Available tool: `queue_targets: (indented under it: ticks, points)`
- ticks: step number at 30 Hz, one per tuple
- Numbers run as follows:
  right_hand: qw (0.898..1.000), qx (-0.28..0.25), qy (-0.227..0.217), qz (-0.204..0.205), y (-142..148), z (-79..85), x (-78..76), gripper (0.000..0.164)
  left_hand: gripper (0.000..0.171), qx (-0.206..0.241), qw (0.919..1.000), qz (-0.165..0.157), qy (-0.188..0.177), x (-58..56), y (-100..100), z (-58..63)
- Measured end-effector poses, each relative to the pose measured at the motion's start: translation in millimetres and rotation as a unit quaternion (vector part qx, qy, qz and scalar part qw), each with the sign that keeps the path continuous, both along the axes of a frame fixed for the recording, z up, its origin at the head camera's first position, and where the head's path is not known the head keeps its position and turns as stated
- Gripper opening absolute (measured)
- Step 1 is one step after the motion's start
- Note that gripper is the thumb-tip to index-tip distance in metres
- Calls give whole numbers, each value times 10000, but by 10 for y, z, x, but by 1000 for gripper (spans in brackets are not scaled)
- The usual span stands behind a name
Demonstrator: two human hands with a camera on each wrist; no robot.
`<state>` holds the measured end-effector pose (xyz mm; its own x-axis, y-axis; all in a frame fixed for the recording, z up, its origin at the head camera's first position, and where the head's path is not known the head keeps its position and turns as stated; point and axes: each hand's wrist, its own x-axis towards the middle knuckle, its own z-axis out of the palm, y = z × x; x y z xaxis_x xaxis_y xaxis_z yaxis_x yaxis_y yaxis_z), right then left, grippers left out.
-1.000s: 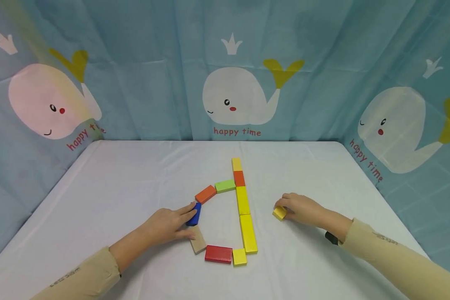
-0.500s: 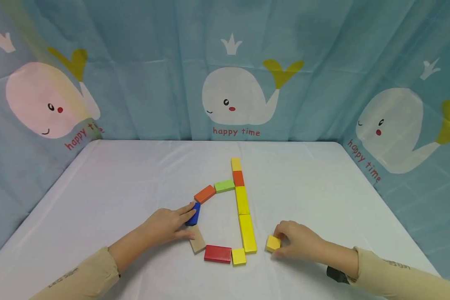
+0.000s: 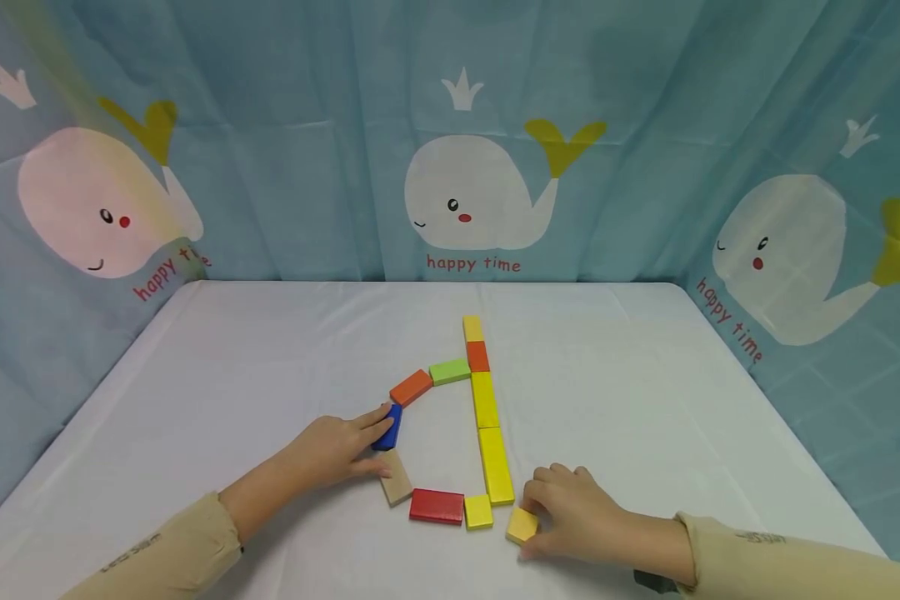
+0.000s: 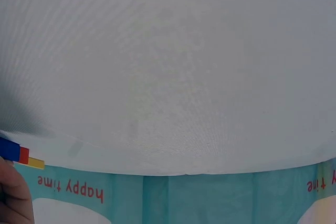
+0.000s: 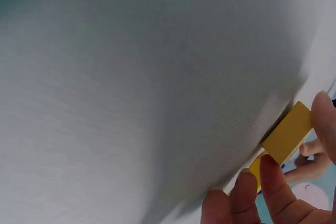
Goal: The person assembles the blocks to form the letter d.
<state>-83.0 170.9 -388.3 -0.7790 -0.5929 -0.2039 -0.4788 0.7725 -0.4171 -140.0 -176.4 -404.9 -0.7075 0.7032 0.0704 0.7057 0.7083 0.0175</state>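
Observation:
My right hand (image 3: 573,512) pinches a small yellow block (image 3: 521,527) between thumb and fingers, low at the tablecloth. In the right wrist view that block (image 5: 289,132) shows close up. Just left of it, and apart, lies another small yellow block (image 3: 478,512), beside a red block (image 3: 437,507). With fingers extended, my left hand (image 3: 333,450) rests its fingertips on a blue block (image 3: 394,432), its thumb on a plain wooden block (image 3: 396,483). The left wrist view catches only part of that hand and the blue block (image 4: 8,149) at the lower left.
An orange block (image 3: 411,387) and a green block (image 3: 450,372) continue the loop toward a straight column. Two long yellow blocks (image 3: 497,467), an orange-red block (image 3: 477,356) and a yellow block (image 3: 472,327) form that column. White cloth (image 3: 270,350) covers the table; a whale-print curtain (image 3: 307,200) surrounds it.
My right hand has carried the small yellow block toward me and left, to near the lower end of the column. My left hand and the laid blocks stay put.

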Motion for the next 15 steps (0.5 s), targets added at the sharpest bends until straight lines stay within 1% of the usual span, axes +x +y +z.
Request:
queue_targets:
  ticks: [8, 11, 15]
  points:
    - [9994, 205, 271, -90, -44, -12, 2, 41, 70, -23, 10000, -18, 0, 0, 10, -2]
    - [9992, 272, 273, -100, -50, -13, -1, 42, 70, -47, 10000, 16, -18, 7, 27, 3]
    - [9992, 350, 124, -136, -41, 14, -18, 47, 70, -193, 9998, 99, 12, 19, 56, 7]
